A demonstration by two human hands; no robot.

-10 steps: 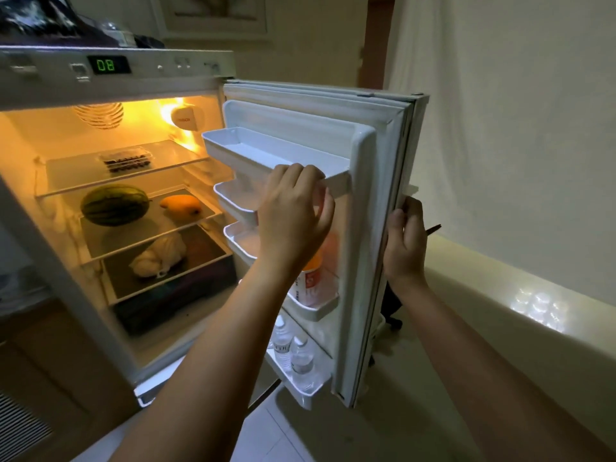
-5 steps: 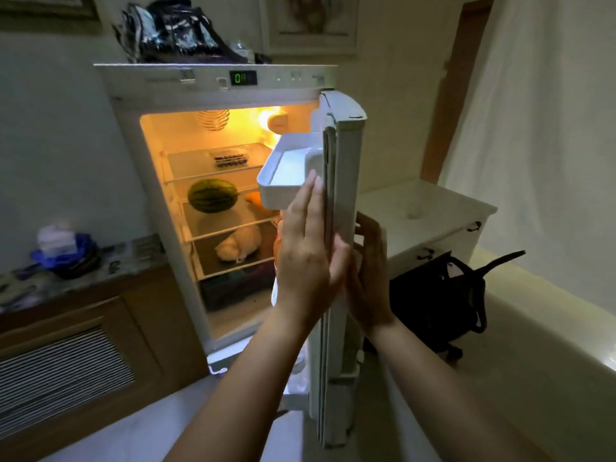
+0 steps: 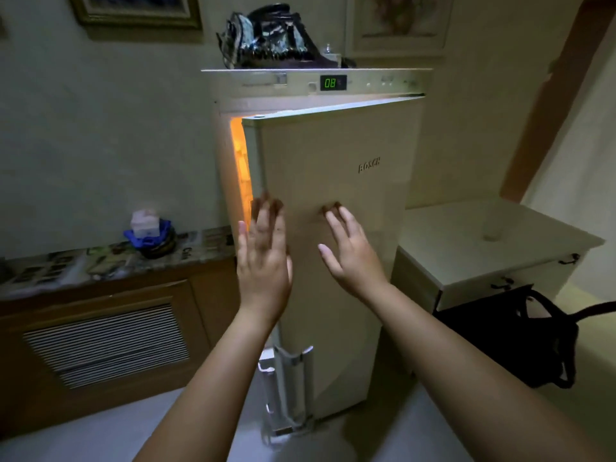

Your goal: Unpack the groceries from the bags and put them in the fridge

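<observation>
Both hands are flat with fingers spread, holding nothing. The left hand (image 3: 263, 258) has its fingers (image 3: 266, 211) up at the door's (image 3: 333, 245) free edge; the right hand (image 3: 353, 255) presses the door face just beside it. The door stands upright, long axis vertical, nearly shut against the fridge (image 3: 300, 88), with a lit orange gap (image 3: 241, 168) left of the left fingers. A black bag (image 3: 520, 341) sits well right of the right hand.
</observation>
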